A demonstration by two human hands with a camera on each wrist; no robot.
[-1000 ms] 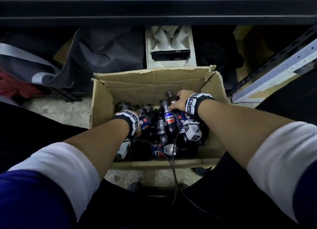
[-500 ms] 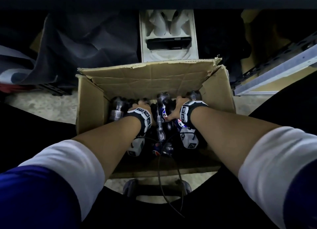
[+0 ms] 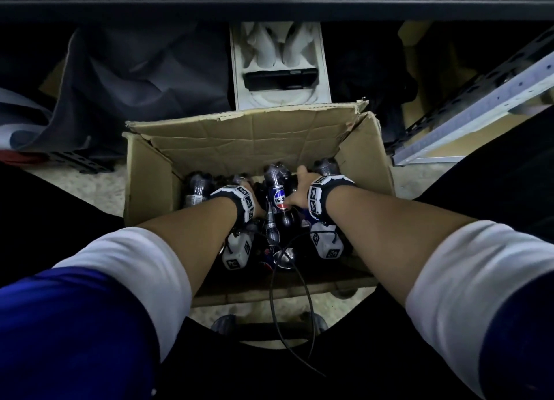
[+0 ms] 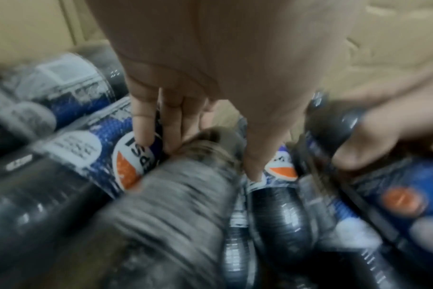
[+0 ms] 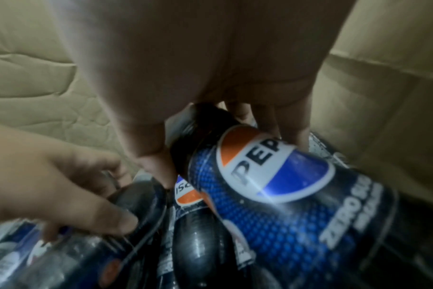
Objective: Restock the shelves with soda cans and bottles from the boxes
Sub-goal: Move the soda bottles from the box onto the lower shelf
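Both hands have pushed further toward the far wall of the open brown cardboard box (image 3: 254,138) since the earlier frames, and the box now fills more of the head view. Dark plastic cola bottles with blue labels (image 4: 91,148) lie jumbled inside, mostly toward its far and right walls. The person's right hand (image 3: 296,191) wraps thumb and fingers round one blue-labelled cola bottle (image 5: 272,176), tilted neck-down above the heap. The left hand (image 4: 210,78) reaches down with fingers (image 4: 142,125) extended, tips pressed among the bottles beside a blurred grey bottle base (image 4: 185,195); it has no grasp yet. Risks, as judged: the loose pile may shift and pin the fingers; the black cables (image 3: 287,282) trailing from the wrist units could snag on a bottle neck; the smooth bottle may slip on lifting.
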